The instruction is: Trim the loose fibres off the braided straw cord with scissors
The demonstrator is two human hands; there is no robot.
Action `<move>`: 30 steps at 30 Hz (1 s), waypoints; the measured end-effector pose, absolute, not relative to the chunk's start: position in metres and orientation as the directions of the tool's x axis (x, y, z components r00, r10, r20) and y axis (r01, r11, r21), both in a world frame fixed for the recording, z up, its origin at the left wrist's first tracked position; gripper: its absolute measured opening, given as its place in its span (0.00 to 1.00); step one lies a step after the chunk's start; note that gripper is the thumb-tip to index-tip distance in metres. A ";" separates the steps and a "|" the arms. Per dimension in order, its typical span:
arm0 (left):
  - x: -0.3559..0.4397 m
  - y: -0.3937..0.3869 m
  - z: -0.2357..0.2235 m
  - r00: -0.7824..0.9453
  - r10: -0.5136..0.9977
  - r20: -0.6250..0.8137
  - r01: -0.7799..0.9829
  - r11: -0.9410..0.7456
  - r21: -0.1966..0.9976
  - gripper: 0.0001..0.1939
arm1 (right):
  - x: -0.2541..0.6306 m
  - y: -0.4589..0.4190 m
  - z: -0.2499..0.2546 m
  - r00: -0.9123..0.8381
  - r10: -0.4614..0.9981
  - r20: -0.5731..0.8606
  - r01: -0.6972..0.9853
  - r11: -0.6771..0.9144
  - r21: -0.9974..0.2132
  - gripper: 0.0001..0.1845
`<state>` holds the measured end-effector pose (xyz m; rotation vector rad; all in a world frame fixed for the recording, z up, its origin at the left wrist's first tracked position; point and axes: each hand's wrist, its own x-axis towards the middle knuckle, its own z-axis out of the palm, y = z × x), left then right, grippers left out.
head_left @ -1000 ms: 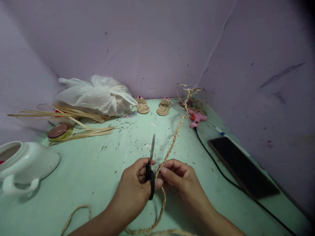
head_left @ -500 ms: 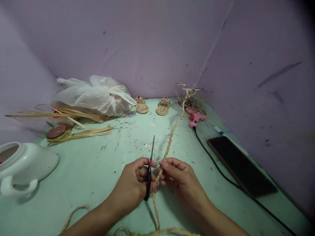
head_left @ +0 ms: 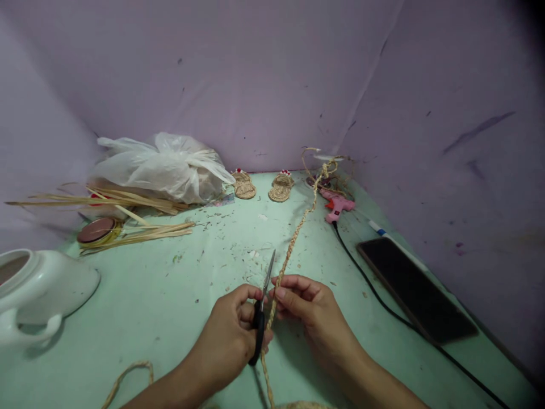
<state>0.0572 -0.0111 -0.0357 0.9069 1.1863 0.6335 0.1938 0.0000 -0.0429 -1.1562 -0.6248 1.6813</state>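
Gripping one pair of scissors [head_left: 260, 309], blades shut, left hand [head_left: 232, 335] curls closed; right hand [head_left: 304, 307] pinches one braided cord [head_left: 293, 241] beside them. Beyond the cord: two woven sandals [head_left: 260, 186], one glue gun [head_left: 336, 205].

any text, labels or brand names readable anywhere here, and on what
None can be read.
The pink glue gun shows no legible marking.
The phone has a dark, blank screen.
The pen beside it has a blue band but no readable print.
The scissors in the left hand show no brand.
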 end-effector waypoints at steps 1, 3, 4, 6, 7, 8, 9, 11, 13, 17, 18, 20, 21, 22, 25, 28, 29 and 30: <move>0.056 -0.012 -0.035 0.283 0.822 -0.495 0.067 0.498 0.865 0.17 | 0.194 0.000 -0.043 -0.066 0.915 -0.398 -0.414 -0.388 -0.823 0.16; 0.052 -0.012 -0.033 0.276 0.852 -0.445 0.190 0.405 0.894 0.13 | 0.194 0.001 -0.043 -0.029 0.926 -0.377 -0.389 -0.358 -0.849 0.15; 0.047 -0.011 -0.030 0.269 0.885 -0.381 0.285 0.304 0.909 0.11 | 0.194 0.001 -0.043 -0.005 0.930 -0.368 -0.369 -0.344 -0.864 0.14; 0.036 -0.009 -0.024 0.279 0.944 -0.175 0.503 0.011 0.864 0.11 | 0.195 0.001 -0.041 0.051 0.933 -0.356 -0.315 -0.323 -0.892 0.12; 0.029 -0.007 -0.021 0.310 0.949 -0.052 0.594 -0.150 0.790 0.13 | 0.195 0.001 -0.039 0.081 0.933 -0.350 -0.289 -0.314 -0.904 0.12; 0.022 -0.005 -0.018 0.353 0.934 0.054 0.660 -0.290 0.693 0.16 | 0.196 0.001 -0.038 0.108 0.933 -0.343 -0.264 -0.306 -0.915 0.11; 0.015 -0.002 -0.015 0.402 0.903 0.150 0.700 -0.409 0.586 0.19 | 0.196 0.001 -0.037 0.132 0.933 -0.336 -0.243 -0.298 -0.923 0.10; 0.004 0.002 -0.012 0.519 0.825 0.225 0.728 -0.564 0.389 0.23 | 0.197 0.002 -0.034 0.161 0.931 -0.328 -0.218 -0.290 -0.932 0.09; -0.002 0.005 -0.012 0.602 0.767 0.222 0.729 -0.642 0.239 0.26 | 0.197 0.002 -0.031 0.181 0.925 -0.335 -0.211 -0.296 -0.932 0.09; 0.000 0.007 -0.020 0.665 0.714 0.221 0.716 -0.693 0.085 0.26 | 0.196 0.003 -0.029 0.161 0.920 -0.357 -0.262 -0.309 -0.914 0.08; 0.001 0.007 -0.022 0.667 0.711 0.224 0.716 -0.694 0.071 0.27 | 0.195 0.003 -0.028 0.141 0.924 -0.357 -0.289 -0.306 -0.907 0.10; 0.003 0.007 -0.026 0.668 0.708 0.231 0.717 -0.695 0.055 0.28 | 0.195 0.002 -0.028 0.106 0.929 -0.354 -0.332 -0.303 -0.894 0.14; 0.003 0.007 -0.027 0.668 0.706 0.235 0.718 -0.695 0.046 0.28 | 0.195 0.002 -0.029 0.096 0.931 -0.353 -0.341 -0.302 -0.890 0.16; 0.003 0.007 -0.028 0.672 0.702 0.238 0.716 -0.697 0.035 0.28 | 0.195 0.001 -0.029 0.094 0.930 -0.354 -0.342 -0.304 -0.889 0.17; 0.001 0.008 -0.031 0.687 0.688 0.233 0.708 -0.707 0.001 0.28 | 0.194 -0.001 -0.030 0.098 0.926 -0.366 -0.333 -0.316 -0.889 0.17; 0.000 0.010 -0.031 0.687 0.694 0.216 0.711 -0.703 -0.005 0.28 | 0.193 -0.002 -0.031 0.093 0.926 -0.366 -0.320 -0.320 -0.892 0.17; 0.000 0.011 -0.031 0.686 0.697 0.208 0.712 -0.702 0.002 0.28 | 0.193 -0.002 -0.030 0.092 0.928 -0.362 -0.313 -0.319 -0.895 0.17; 0.000 0.011 -0.031 0.687 0.700 0.196 0.712 -0.702 0.015 0.29 | 0.193 -0.002 -0.029 0.092 0.929 -0.359 -0.303 -0.317 -0.898 0.17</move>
